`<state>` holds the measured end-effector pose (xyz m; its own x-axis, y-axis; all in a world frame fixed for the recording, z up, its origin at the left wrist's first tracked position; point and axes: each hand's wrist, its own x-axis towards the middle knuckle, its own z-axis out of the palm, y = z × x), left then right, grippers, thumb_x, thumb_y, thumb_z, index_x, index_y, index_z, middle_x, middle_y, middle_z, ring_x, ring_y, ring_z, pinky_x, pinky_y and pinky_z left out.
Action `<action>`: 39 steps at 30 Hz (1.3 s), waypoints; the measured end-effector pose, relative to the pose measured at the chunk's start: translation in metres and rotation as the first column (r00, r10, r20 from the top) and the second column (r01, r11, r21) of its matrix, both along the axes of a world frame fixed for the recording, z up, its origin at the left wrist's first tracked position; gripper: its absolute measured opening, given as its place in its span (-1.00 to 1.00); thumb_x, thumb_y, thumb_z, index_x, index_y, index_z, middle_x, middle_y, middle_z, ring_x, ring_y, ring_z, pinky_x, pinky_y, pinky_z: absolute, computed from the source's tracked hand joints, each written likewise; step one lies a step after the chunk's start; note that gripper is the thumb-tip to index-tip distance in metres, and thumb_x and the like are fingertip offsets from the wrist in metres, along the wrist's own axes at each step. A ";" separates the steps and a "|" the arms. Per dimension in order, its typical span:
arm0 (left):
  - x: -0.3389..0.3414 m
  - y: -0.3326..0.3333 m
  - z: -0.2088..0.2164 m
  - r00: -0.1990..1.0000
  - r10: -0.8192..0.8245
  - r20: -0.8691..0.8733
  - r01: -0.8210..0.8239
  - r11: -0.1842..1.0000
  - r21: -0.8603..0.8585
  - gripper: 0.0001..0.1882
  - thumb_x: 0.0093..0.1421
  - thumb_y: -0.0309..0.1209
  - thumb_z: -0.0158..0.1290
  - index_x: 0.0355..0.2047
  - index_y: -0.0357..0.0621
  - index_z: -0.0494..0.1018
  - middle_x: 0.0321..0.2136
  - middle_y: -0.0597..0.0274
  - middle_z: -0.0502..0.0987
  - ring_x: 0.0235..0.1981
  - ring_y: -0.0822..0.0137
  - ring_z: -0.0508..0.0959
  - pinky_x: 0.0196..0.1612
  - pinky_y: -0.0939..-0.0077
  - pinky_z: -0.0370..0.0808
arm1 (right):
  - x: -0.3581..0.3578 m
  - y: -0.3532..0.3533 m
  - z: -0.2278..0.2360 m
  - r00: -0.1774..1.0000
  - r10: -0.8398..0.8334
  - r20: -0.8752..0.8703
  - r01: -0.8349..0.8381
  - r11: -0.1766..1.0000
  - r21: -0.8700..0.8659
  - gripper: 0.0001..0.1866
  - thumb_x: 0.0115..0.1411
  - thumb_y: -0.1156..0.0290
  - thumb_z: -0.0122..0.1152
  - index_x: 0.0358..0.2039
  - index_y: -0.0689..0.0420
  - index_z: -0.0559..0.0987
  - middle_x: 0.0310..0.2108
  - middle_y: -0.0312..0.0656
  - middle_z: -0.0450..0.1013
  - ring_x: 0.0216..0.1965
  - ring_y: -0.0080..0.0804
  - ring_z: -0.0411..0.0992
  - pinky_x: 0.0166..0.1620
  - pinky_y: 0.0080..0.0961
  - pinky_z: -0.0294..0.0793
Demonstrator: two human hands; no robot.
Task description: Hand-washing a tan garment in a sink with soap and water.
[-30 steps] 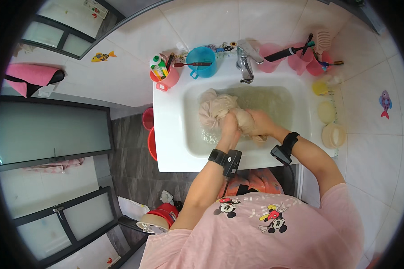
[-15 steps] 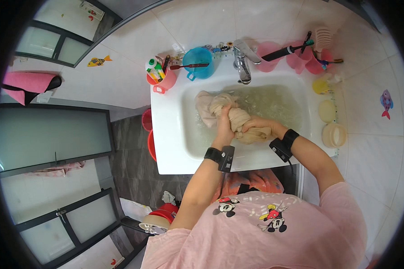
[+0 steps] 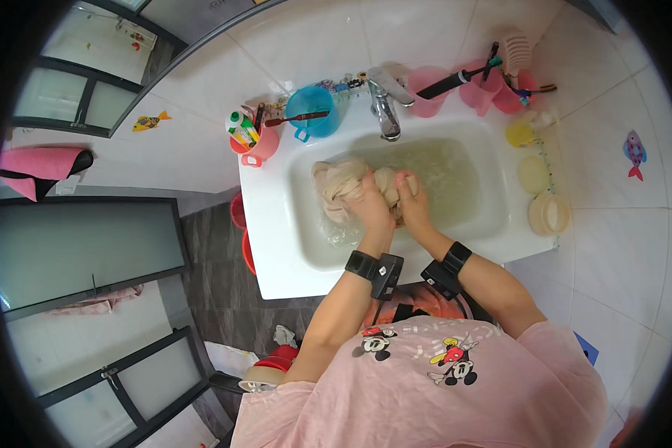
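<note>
A wet, bunched beige cloth (image 3: pixel 340 183) lies in the left half of the white sink (image 3: pixel 276 261), partly in cloudy water (image 3: pixel 455 179). My left hand (image 3: pixel 373 205) grips the middle of the bundle, fingers wrapped into its folds. Close beside it, my right hand (image 3: pixel 414 201) is closed round the cloth's right end. The two hands nearly touch. Folds hide some of the fingertips. Above the water, behind the hands, stands the chrome faucet (image 3: pixel 387 112).
Along the back ledge are a pink cup with tubes (image 3: pixel 257 149), a blue cup (image 3: pixel 319 119) with a toothbrush across it, and pink cups (image 3: pixel 429 101) with brushes. A yellow soap dish (image 3: pixel 532 175) and a round cream jar (image 3: pixel 549 215) line the right rim.
My right hand has moved left, toward my left hand, and turned fingers-up. The cloth is bunched more tightly and has shifted toward the left of the sink. The whole view has shifted slightly.
</note>
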<state>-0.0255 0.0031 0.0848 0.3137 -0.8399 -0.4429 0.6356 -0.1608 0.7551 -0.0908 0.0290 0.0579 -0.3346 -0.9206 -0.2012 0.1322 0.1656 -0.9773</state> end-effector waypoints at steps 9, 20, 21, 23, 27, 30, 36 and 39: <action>0.016 0.006 0.011 0.782 0.026 0.623 0.151 0.961 -0.230 -0.41 -0.08 -0.49 0.05 -0.03 -0.42 0.10 -0.13 -0.05 0.29 -0.10 0.20 0.32 -0.03 0.44 0.24 | -0.001 -0.010 0.003 0.809 -0.032 0.587 -0.255 0.881 0.399 -0.55 0.21 0.06 -0.34 -0.22 0.21 0.32 -0.33 -0.12 0.37 -0.38 -0.33 0.42 -0.38 -0.37 0.44; 0.038 0.014 0.020 0.762 -0.315 0.565 0.383 0.924 -0.002 -0.48 -0.05 -0.35 0.11 -0.11 -0.34 0.21 -0.23 0.05 0.37 -0.14 0.21 0.33 -0.07 0.43 0.26 | -0.022 -0.001 -0.007 0.604 0.021 0.797 -0.551 0.733 0.398 -0.64 0.21 0.21 -0.35 -0.15 0.17 0.31 -0.17 -0.14 0.35 -0.15 -0.30 0.37 -0.09 -0.37 0.39; 0.045 0.011 0.018 0.766 -0.304 0.566 0.371 0.929 -0.004 -0.48 -0.05 -0.35 0.11 -0.11 -0.34 0.21 -0.23 0.05 0.37 -0.14 0.21 0.33 -0.07 0.43 0.26 | -0.033 -0.001 -0.008 0.559 -0.020 0.829 -0.513 0.777 0.365 -0.65 0.21 0.21 -0.32 -0.15 0.16 0.32 -0.17 -0.15 0.35 -0.13 -0.32 0.35 -0.09 -0.37 0.38; 0.065 0.006 -0.001 0.931 -0.196 -0.308 0.217 0.975 0.036 -0.55 0.11 -0.29 -0.02 -0.06 -0.29 0.20 -0.12 0.11 0.34 -0.09 0.20 0.33 0.00 0.35 0.24 | -0.058 0.003 -0.004 0.628 0.029 0.777 -0.437 0.840 0.321 -0.68 0.20 0.22 -0.27 -0.19 0.15 0.36 -0.18 -0.17 0.35 -0.13 -0.36 0.34 -0.10 -0.37 0.35; 0.087 0.007 -0.013 0.897 -0.173 -0.407 0.252 0.956 0.149 -0.57 0.15 -0.18 -0.07 -0.05 -0.16 0.24 -0.11 0.13 0.34 -0.07 0.20 0.32 0.05 0.26 0.23 | -0.114 0.006 0.011 0.852 0.139 0.504 -0.319 0.902 0.290 -0.69 0.19 0.21 -0.22 -0.28 0.15 0.42 -0.24 -0.18 0.39 -0.21 -0.41 0.35 -0.14 -0.45 0.30; 0.099 0.011 -0.028 0.940 -0.203 -0.275 0.257 0.950 0.179 -0.66 0.13 -0.21 -0.03 -0.15 -0.13 0.31 -0.26 0.24 0.42 -0.27 0.36 0.40 -0.33 0.54 0.35 | -0.123 0.005 0.034 0.862 0.120 0.493 -0.263 0.937 0.231 -0.69 0.19 0.21 -0.22 -0.31 0.14 0.44 -0.29 -0.18 0.42 -0.21 -0.41 0.35 -0.13 -0.49 0.28; 0.106 0.014 -0.022 0.963 -0.269 -0.027 0.270 0.949 0.164 -0.84 0.12 -0.28 0.01 -0.44 -0.07 0.32 -0.58 0.45 0.33 -0.61 0.59 0.28 -0.61 0.75 0.16 | -0.137 -0.010 0.033 0.985 0.160 0.067 -0.173 0.939 0.297 -0.61 0.09 0.13 -0.05 -0.22 0.18 0.40 -0.23 -0.08 0.40 -0.15 -0.29 0.34 -0.10 -0.40 0.27; 0.101 0.006 0.002 0.951 -0.290 0.102 0.277 0.953 0.125 -0.85 0.12 -0.31 0.00 -0.50 -0.05 0.30 -0.60 0.45 0.30 -0.62 0.59 0.26 -0.60 0.74 0.17 | -0.100 -0.011 0.032 0.278 0.211 -0.937 -0.287 0.949 0.128 -0.44 -0.06 0.15 0.14 -0.08 0.21 0.32 -0.13 0.01 0.34 -0.09 -0.13 0.29 -0.04 -0.34 0.24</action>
